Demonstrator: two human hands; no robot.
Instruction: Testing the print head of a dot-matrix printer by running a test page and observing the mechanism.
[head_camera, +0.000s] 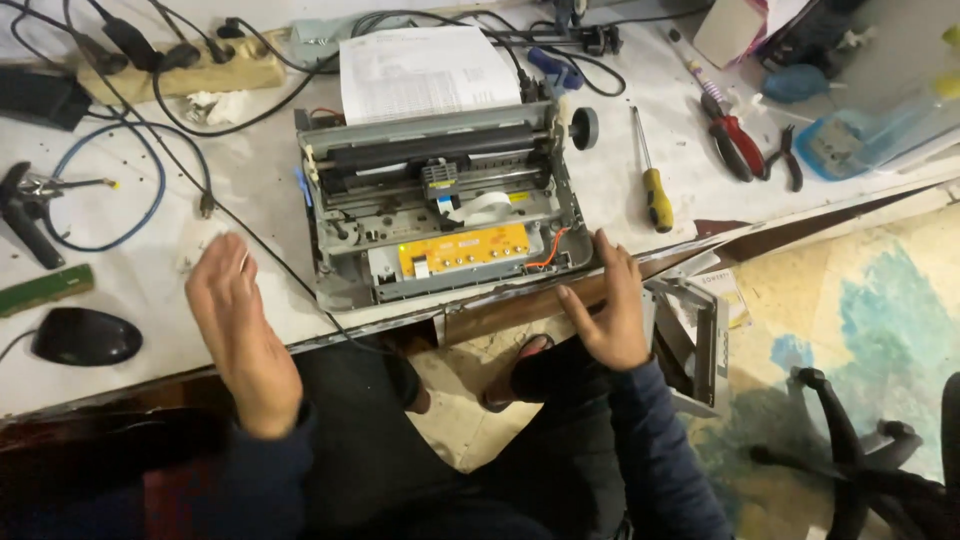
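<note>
- Head view: left hand (237, 330) hovers open, empty, left of the grey uncovered printer (440, 205).
- Right hand (612, 310) rests spread at its right corner, gripping nothing.
- Seemingly mid-inspection; steadying comes next.

A repair workshop: an opened printer (440, 200) on a cluttered bench (130, 290) among a screwdriver (652, 180), pliers (735, 140) and cables (120, 190).

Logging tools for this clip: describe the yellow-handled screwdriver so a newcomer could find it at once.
Start at the opened printer in the middle of the white table. Just right of it, beyond the right hand, lies the screwdriver, shaft pointing away. Its yellow handle sets it apart from the red-handled pliers further right.
</note>
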